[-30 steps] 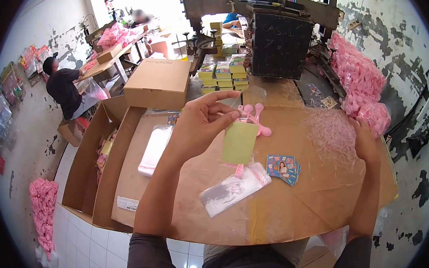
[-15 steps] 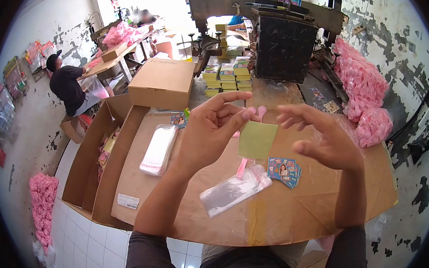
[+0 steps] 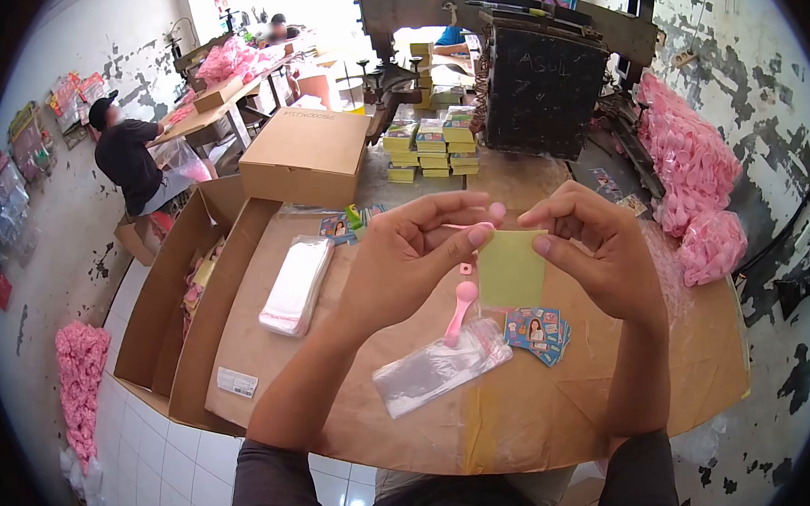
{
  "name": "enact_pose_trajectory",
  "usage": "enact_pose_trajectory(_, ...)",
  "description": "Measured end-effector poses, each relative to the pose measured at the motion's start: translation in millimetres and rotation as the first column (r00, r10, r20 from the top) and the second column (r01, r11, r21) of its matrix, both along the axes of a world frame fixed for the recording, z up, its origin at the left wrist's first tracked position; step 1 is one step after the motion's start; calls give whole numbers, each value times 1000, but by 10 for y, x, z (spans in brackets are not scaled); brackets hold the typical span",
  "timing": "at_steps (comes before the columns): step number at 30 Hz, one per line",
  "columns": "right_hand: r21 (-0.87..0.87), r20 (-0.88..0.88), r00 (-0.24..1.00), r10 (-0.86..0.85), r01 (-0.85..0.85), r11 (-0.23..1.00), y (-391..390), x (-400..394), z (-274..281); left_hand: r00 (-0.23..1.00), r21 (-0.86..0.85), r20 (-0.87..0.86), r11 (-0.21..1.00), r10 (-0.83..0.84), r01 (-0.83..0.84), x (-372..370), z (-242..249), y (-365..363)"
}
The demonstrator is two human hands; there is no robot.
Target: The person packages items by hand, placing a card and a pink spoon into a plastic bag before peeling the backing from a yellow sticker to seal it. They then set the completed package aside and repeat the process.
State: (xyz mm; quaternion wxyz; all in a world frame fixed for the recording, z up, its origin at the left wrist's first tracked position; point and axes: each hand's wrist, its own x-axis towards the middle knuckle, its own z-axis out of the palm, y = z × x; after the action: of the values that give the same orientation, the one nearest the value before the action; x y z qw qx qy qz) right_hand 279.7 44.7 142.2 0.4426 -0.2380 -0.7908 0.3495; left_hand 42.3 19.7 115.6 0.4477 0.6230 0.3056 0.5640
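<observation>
Between my two hands hangs a yellow-green card, upright above the table. My left hand pinches its upper left corner, and a small pink spoon shows at the same fingers. My right hand is closed on the card's upper right edge with thumb and fingers. Below them another pink spoon lies over a stack of clear plastic bags. A fanned pile of printed cards is beside the bags.
Wrapped clear bags lie at left, beside a long cardboard box. A closed carton, card stacks and a black machine stand behind. Pink bundles are at right. A person sits at far left.
My right hand has come in from the right and closed on the card's edge. The card has shifted slightly right, showing more of the pink spoon on the table.
</observation>
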Motion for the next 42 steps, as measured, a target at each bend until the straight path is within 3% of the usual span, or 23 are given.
enact_pose_trajectory(4,84,60,998,-14,9,996,76,44,-54,999,-13,-31,999,35,-35,-9,-44,28)
enact_pose_trajectory(10,-105,-88,995,48,-58,993,85,-20,-109,994,55,-52,994,93,-91,3,-69,20)
enact_pose_trajectory(13,-150,-61,997,53,-62,987,140,23,-95,996,44,-39,996,79,-77,4,-44,-6)
enact_pose_trajectory(21,-182,-110,991,75,-94,979,201,57,-102,1000,16,-31,1000,3,-2,-44,-97,78)
enact_pose_trajectory(31,-254,-168,977,133,-173,952,308,72,-201,999,22,28,999,25,-26,-16,-100,118)
enact_pose_trajectory(34,-177,-166,968,188,-217,960,390,97,-253,1000,43,14,999,-13,12,-81,-164,179)
enact_pose_trajectory(37,-180,-129,974,189,-210,961,403,122,-230,994,122,-99,992,55,-43,-135,-188,212)
enact_pose_trajectory(42,-168,-71,986,153,-163,972,432,149,-215,998,-26,-44,999,-35,34,-195,-201,254)
